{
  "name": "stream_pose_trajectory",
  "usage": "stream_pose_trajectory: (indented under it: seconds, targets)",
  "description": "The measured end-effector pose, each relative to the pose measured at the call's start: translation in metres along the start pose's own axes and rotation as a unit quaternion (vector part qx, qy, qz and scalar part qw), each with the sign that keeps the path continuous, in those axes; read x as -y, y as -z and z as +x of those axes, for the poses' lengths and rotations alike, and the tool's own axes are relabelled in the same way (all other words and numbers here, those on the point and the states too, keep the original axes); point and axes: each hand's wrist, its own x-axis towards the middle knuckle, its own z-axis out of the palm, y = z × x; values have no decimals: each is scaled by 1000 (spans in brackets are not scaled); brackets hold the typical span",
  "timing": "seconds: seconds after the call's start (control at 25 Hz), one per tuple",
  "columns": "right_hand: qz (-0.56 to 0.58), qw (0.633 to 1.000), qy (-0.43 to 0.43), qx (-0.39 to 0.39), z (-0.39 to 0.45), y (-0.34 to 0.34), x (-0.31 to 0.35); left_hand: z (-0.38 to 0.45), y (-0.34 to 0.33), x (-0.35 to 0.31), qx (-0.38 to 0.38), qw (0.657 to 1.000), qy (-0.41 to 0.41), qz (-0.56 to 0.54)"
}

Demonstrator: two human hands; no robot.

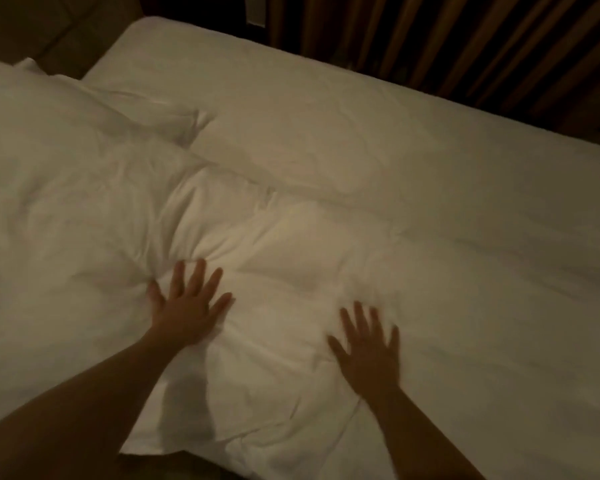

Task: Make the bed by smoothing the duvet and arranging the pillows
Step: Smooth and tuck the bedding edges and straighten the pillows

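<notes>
A white duvet [413, 202] covers the bed in dim light, creased in the middle and flatter toward the right. A white pillow [59, 209] lies on the left, with a second pillow [129, 109] behind it. My left hand [187, 306] lies flat, fingers spread, pressing into the fabric where the near pillow meets the duvet. My right hand [368, 348] is also flat with fingers apart on the duvet, blurred by motion. Neither hand grips anything.
A dark slatted wooden wall [465, 39] runs along the far side of the bed. A dark headboard panel [49, 26] stands at the top left. The near bed edge [174, 459] shows at the bottom between my forearms.
</notes>
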Motion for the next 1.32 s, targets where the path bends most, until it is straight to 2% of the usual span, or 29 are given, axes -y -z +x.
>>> stream_pose_trajectory:
  seconds: [0.08,0.16,0.24,0.32,0.4,0.44,0.52,0.56,0.64,0.76,0.92,1.0,1.04,1.12,1.24,1.32]
  targets:
    - [-36,987,-133,81,-20,6,-110,6,-8,4,8,1000,13,19]
    - [-67,957,-241,148,-44,31,-187,7,-7,-14,8,1000,18,-7]
    - [-50,952,-285,100,-53,48,-221,6,-5,-52,-4,999,-3,-49]
    - [-27,976,-213,24,-40,55,-205,2,-3,-113,-33,995,-67,-65]
    - [-5,994,-75,-79,-11,55,-164,-7,-3,-188,-56,987,-125,-84]
    - [-3,994,-2,-106,0,57,-137,-12,-7,-227,-68,983,-140,-94]
    - [0,989,100,-110,12,46,-101,-24,-22,-281,-87,981,-150,-92]
    - [7,988,123,-98,9,34,-108,-31,-38,-299,-88,983,-143,-72]
    - [-3,986,141,-91,-2,0,-183,-48,-79,-315,-101,991,-86,-21]
    - [-66,984,125,-112,-26,-30,-356,-71,-126,-331,-138,990,1,-16]
    - [-101,990,-98,-30,-77,-22,-558,-89,-149,-384,-141,984,59,-86]
    - [-50,978,-201,13,-102,-8,-622,-107,-161,-415,-142,984,47,-98]
    - [-18,972,-232,20,-107,-2,-632,-118,-167,-427,-146,983,42,-102]
    - [-8,979,-198,-35,-97,6,-608,-128,-176,-445,-141,983,39,-111]
    - [-10,990,-4,-142,-64,14,-494,-133,-180,-464,-124,986,26,-106]
    - [18,979,113,-166,-45,18,-409,-142,-192,-478,-137,986,12,-94]
